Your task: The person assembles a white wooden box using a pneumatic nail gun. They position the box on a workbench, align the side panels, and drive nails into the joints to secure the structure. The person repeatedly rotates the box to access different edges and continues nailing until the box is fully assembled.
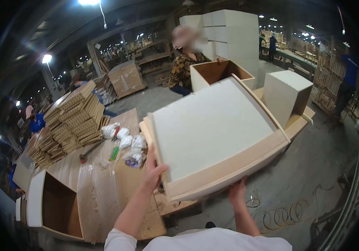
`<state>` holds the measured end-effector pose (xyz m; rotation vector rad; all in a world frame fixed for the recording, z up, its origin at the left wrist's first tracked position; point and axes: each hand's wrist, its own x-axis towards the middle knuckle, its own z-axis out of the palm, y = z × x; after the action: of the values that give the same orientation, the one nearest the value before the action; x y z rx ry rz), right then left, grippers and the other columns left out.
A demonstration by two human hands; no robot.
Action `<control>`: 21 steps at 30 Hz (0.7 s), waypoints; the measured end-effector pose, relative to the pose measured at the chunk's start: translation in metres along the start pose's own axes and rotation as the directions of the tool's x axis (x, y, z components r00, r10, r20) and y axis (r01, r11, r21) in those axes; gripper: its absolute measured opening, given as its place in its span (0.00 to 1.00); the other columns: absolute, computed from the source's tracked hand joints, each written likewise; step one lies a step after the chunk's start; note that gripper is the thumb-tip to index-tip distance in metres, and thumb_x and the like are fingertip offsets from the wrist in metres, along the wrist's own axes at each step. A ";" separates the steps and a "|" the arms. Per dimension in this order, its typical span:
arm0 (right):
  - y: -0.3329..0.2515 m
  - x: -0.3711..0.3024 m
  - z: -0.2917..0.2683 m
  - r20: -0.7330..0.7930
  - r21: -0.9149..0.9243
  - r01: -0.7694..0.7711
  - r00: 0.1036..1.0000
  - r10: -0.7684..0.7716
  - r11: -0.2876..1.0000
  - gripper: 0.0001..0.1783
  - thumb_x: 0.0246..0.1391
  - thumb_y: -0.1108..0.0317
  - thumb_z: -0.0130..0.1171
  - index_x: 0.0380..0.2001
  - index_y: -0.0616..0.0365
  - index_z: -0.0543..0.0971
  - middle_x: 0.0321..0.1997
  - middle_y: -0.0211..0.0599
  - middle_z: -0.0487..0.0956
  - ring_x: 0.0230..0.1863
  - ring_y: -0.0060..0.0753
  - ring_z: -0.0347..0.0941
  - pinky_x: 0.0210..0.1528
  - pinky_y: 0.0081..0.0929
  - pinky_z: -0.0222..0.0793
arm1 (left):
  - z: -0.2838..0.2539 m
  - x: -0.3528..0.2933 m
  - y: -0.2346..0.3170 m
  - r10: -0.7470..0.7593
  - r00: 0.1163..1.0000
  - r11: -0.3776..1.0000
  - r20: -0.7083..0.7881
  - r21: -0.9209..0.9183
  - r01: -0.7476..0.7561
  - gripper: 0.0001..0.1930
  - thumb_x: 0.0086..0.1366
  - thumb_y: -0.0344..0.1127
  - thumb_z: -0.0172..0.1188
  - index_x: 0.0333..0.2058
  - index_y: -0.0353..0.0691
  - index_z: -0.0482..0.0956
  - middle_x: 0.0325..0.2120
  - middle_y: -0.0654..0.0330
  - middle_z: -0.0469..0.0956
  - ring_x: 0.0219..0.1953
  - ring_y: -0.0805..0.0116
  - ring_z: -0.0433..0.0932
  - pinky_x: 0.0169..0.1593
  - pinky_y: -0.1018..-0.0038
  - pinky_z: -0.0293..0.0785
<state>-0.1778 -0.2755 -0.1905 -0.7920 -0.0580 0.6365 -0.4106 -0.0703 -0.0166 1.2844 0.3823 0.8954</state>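
My left hand (153,170) clamps the near-left corner of the cabinet (213,134); my right hand (237,193) cups its bottom edge at six o'clock; it hangs tilted over the bench (100,184); stiff, bulky, probably heavy; best gripped by its wooden edges.

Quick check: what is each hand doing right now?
Left hand: closed on the left edge of the white cabinet box.
Right hand: gripping the same box's near lower edge from below.
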 end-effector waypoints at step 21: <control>-0.121 0.188 -0.077 -0.235 -0.414 0.272 0.890 -0.390 0.869 0.49 0.52 0.41 0.60 0.65 0.64 0.56 0.66 0.47 0.61 0.61 0.47 0.61 0.63 0.44 0.59 | 0.055 0.123 -0.073 -0.313 0.793 0.933 0.523 0.326 0.153 0.29 0.66 0.40 0.57 0.63 0.42 0.60 0.52 0.57 0.74 0.53 0.67 0.73 0.55 0.73 0.68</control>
<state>0.0586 -0.2855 -0.1975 -1.2124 -0.0259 0.1582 -0.2698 -0.0151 -0.0417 1.6428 0.1802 0.2159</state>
